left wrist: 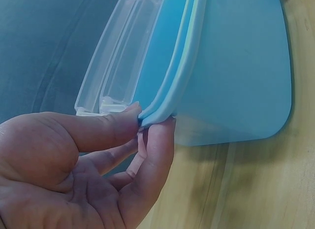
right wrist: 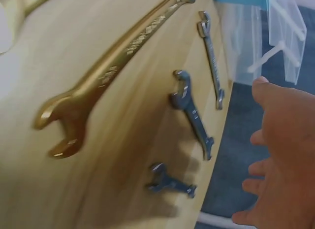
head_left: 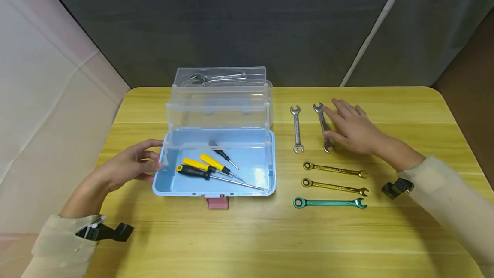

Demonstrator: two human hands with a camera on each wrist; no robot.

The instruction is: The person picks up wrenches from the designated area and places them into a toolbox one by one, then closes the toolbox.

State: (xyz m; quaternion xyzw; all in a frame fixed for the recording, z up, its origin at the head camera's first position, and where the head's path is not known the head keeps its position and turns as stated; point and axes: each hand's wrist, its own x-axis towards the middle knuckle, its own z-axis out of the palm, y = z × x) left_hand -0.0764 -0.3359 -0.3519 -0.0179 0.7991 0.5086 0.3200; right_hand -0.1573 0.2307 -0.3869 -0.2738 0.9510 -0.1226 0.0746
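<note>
An open toolbox (head_left: 266, 170) with a blue base and clear fold-out trays stands on the yellow wooden table (head_left: 247, 235). Several screwdrivers (head_left: 210, 168) lie in the base, and a silver wrench (head_left: 220, 77) lies in the top tray. My left hand (head_left: 131, 166) is at the box's left front corner. In the left wrist view its thumb (left wrist: 98, 125) and forefinger pinch the blue rim (left wrist: 162, 106). My right hand (head_left: 349, 125) hovers with spread fingers over the silver wrench (head_left: 323, 127) and holds nothing. A smaller silver wrench (right wrist: 170, 182) lies below that hand (right wrist: 280, 155).
Another silver open-end wrench (head_left: 296, 128) lies left of the right hand. Two gold ratchet wrenches (head_left: 335, 169) and a green one (head_left: 329, 203) lie in a row nearer me. The box's pink latch (head_left: 217, 202) faces the front edge. Grey curtains hang behind the table.
</note>
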